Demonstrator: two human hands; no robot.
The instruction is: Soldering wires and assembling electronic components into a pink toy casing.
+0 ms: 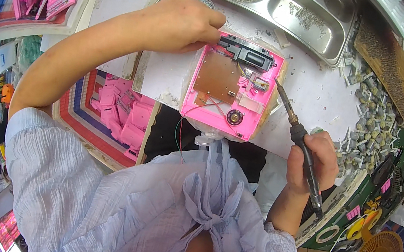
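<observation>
Iron, held in my right grip, slants up-left toward the pink housing; left grip: I can't tell what's held.

Casing left of soldering iron

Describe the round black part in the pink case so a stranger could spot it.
At the white work surface's near edge is an open pink case. Inside it, find the brown board, then look below and right. There sits the round black part, a disc with a paler ring, unlike the square-cornered board.
</observation>
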